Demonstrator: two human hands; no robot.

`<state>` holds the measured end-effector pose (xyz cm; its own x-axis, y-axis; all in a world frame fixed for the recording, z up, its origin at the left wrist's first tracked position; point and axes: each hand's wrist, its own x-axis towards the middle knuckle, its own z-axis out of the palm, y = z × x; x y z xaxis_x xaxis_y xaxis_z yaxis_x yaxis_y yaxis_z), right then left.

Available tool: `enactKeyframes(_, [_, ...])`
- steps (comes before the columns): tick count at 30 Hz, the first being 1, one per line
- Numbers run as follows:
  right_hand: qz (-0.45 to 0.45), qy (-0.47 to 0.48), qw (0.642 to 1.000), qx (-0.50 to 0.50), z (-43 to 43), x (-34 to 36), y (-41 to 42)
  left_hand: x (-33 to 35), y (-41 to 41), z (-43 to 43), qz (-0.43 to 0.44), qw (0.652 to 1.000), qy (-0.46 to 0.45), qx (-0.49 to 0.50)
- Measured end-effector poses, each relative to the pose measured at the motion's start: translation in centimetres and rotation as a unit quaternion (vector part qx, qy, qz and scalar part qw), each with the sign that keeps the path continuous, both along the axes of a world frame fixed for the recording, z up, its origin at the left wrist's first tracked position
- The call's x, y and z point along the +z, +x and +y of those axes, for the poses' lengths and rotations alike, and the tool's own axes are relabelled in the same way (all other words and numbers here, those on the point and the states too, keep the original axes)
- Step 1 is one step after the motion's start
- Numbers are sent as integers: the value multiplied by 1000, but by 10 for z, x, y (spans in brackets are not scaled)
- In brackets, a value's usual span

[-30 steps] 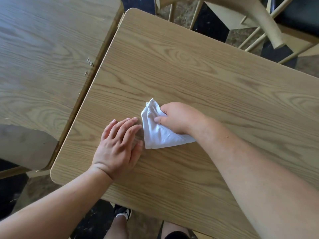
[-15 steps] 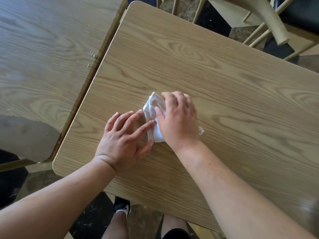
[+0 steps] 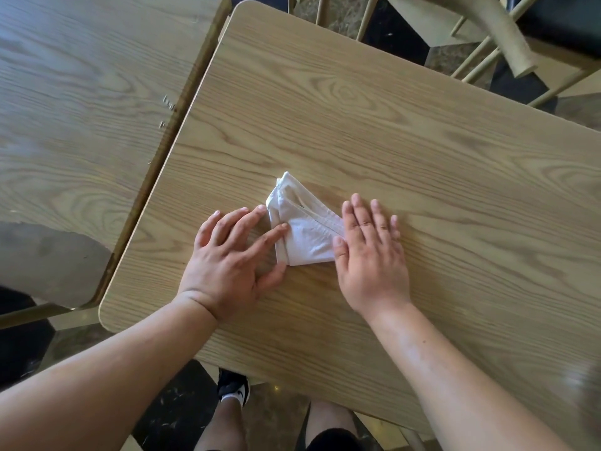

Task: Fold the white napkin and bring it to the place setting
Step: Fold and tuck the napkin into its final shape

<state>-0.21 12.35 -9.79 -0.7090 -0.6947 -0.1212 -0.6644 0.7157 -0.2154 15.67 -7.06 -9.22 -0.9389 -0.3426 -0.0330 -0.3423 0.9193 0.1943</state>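
Wooden table bare, no place setting in sight. Right hand has slid off napkin's middle to its right edge, palm flat, fingers spread. Left hand fingers splayed, tips pinning left fold. White napkin now exposed near table's front: compact triangle; folding looks nearly done, carrying remains.

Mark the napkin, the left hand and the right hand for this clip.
napkin (image 3: 309, 237): head view, middle of the visible folded cloth.
left hand (image 3: 227, 258): head view, back of the hand.
right hand (image 3: 370, 255): head view, back of the hand.
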Motion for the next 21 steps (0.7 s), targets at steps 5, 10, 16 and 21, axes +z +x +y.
enactKeyframes(5, [26,-11,1000,2,3,-4,-3,0,0,1,12,1000,6,7])
enactKeyframes(10, [38,0,999,1,3,-4,-2,0,1,-1,46,998,42,24])
enactKeyframes(16, [39,2,999,-6,1,-3,-2,24,-23,20,170,982,59,-60])
enactKeyframes(21, [33,5,999,4,3,-4,-2,29,-90,41,111,977,69,-167])
